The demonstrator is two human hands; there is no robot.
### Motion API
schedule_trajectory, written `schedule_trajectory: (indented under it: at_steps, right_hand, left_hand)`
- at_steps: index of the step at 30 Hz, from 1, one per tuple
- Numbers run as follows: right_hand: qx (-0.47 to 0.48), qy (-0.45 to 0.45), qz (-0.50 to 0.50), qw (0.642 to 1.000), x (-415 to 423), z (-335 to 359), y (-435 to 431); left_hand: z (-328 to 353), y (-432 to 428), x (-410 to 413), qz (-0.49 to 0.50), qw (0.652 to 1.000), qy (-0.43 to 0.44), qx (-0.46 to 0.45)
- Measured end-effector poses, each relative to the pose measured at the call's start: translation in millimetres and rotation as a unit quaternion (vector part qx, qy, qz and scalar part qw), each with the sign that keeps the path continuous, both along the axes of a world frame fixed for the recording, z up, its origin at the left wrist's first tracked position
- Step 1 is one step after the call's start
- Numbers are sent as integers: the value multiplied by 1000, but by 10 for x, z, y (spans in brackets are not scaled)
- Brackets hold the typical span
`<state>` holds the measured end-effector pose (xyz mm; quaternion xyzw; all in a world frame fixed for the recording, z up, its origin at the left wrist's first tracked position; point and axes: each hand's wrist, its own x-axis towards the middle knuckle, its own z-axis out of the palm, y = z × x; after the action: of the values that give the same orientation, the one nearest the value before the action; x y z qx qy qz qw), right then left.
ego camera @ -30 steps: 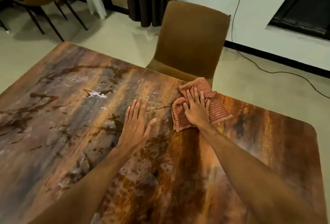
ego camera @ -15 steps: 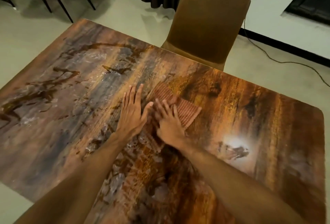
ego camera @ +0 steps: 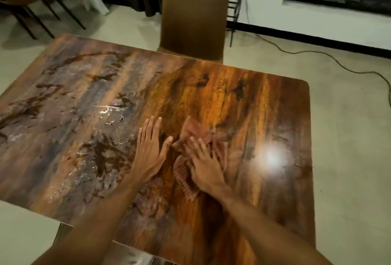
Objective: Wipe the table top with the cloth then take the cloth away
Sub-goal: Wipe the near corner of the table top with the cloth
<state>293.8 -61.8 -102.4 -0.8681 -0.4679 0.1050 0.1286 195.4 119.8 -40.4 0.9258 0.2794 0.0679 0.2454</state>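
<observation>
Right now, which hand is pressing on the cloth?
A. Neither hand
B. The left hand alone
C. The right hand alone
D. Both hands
C: the right hand lies flat on the cloth, while the left hand rests palm down on the bare table top beside it.

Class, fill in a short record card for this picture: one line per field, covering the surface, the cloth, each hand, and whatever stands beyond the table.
surface: wooden table top, glossy, with a bright light reflection near its right edge
cloth: reddish checked cloth, bunched, lying on the table
right hand: palm down on the cloth, fingers spread, blurred
left hand: flat on bare table beside the cloth, holding nothing
beyond the table: brown chair at the far edge; black cable on the floor
</observation>
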Motion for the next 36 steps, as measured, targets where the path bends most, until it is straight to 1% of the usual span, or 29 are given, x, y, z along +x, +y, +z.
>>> schedule_trajectory:
  at_steps: [1, 2, 3, 4, 5, 6, 8, 9, 10, 11, 12, 14, 15, 16, 17, 18, 20, 21, 22, 24, 26, 27, 28, 30, 32, 33, 34, 35, 36]
  right_hand:
    - [-23, 7, -88, 996, 303, 64, -283]
    - [-40, 18, -170, 985, 562, 117, -504]
    - [-50, 33, -236, 970, 743, 163, -726]
    - [-48, 44, -269, 961, 801, 186, -872]
    - [-42, 47, -265, 962, 732, 195, -946]
    - [-43, 40, -216, 975, 534, 177, -943]
    - [-27, 50, -42, 998, -51, 104, -953]
    - [-21, 41, 37, 998, -251, 55, -1013]
    - [-10, 33, 74, 997, -245, 39, -1058]
    - [-7, 38, 60, 997, -50, 62, -1086]
    - [-14, 35, 8, 999, 197, 79, -1077]
    - [-37, 54, -152, 986, 659, 142, -952]
    - [-45, 64, -208, 975, 813, 184, -809]
    - [-42, 70, -217, 973, 867, 215, -584]
    - [-40, 69, -170, 982, 815, 228, -343]
    - [-40, 57, -86, 994, 685, 219, -106]
    - [-49, 46, 83, 994, 346, 141, 149]
    - [-48, 36, 114, 992, 342, 79, 159]
    - [-24, 30, 97, 995, 466, 38, 111]
    - [-20, 30, -35, 999, 907, 10, -122]
    - [-30, 48, -189, 980, 1454, 49, -457]
    - [-37, 56, -237, 969, 1629, 74, -608]
    - [-41, 54, -259, 964, 1714, 98, -726]
    - [-57, 34, -231, 971, 1476, 87, -847]
    - [-59, 32, -138, 988, 995, 1, -1037]
    - [-63, 32, -89, 994, 883, -35, -1192]
    - [-67, 43, -62, 995, 990, -33, -1347]
    - [-61, 51, -64, 995, 1215, -23, -1445]
    - [-58, 47, -92, 993, 1533, -19, -1519]
  left_hand:
    - [12, -184, 30, -12, 1000, -3, -1]
    - [3, -292, 43, -16, 1000, -2, -6]
    - [4, -419, 69, -23, 1000, -1, -9]
    - [3, -542, 98, -30, 1000, 0, -8]
    - [13, -681, 131, -38, 999, 0, -9]
    - [21, -792, 162, -48, 999, 1, -9]
    - [54, -986, 242, -65, 998, 0, -7]
    - [76, -1048, 284, -71, 997, -4, -5]
    - [101, -1082, 320, -75, 997, -5, -5]
    - [118, -1106, 361, -80, 997, -6, -4]
    - [132, -1105, 383, -79, 997, -7, -4]
    - [137, -1050, 399, -76, 997, -10, 1]
    - [135, -1001, 398, -72, 997, -10, 3]
    - [122, -927, 410, -66, 998, -9, 4]
    - [110, -856, 414, -64, 998, -6, 6]
    - [90, -772, 439, -66, 998, -5, 9]
    - [49, -612, 495, -66, 998, -2, 17]
    - [17, -531, 563, -66, 998, 4, 15]
    - [-4, -476, 628, -70, 997, 11, 8]
    - [-61, -434, 783, -84, 996, 18, -8]
    - [-104, -434, 991, -102, 995, 13, -17]
    - [-112, -448, 1086, -109, 994, 11, -17]
    - [-112, -478, 1211, -116, 993, 8, -19]
    - [-99, -589, 1397, -133, 991, 1, -27]
    - [-85, -713, 1575, -146, 988, -13, -38]
    - [-79, -763, 1658, -149, 988, -16, -40]
    - [-86, -822, 1740, -150, 988, -17, -44]
    - [-89, -855, 1781, -153, 987, -16, -45]
    - [-102, -902, 1836, -157, 986, -15, -46]
